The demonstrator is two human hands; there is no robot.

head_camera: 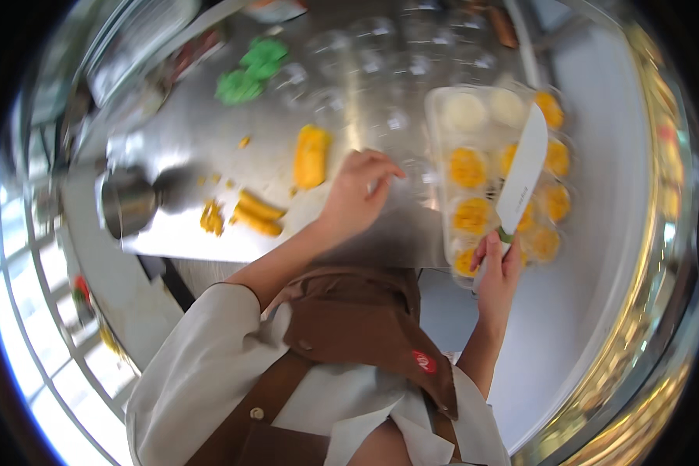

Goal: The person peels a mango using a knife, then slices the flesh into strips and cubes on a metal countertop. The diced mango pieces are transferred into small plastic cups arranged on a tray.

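Note:
My right hand (497, 265) grips the handle of a kitchen knife (523, 169), its broad white blade pointing away from me above a clear plastic tray (437, 175). Round cups with orange-yellow pieces (470, 215) stand in and beside that tray; at its far end are cups with pale tops (465, 112). My left hand (358, 189) is raised over the steel worktop with its fingers curled and holds nothing that I can see. To its left lie a thick block of orange-yellow fruit flesh (312, 157), long cut strips (258, 213) and a small chopped heap (211, 218).
Clear, empty-looking plastic cups (373, 61) spread over the far worktop (192, 134). Crumpled green items (250, 73) lie at the far left. A steel container (129, 202) stands near the left edge. On the right, a pale surface (603, 192) borders a gold-coloured rim.

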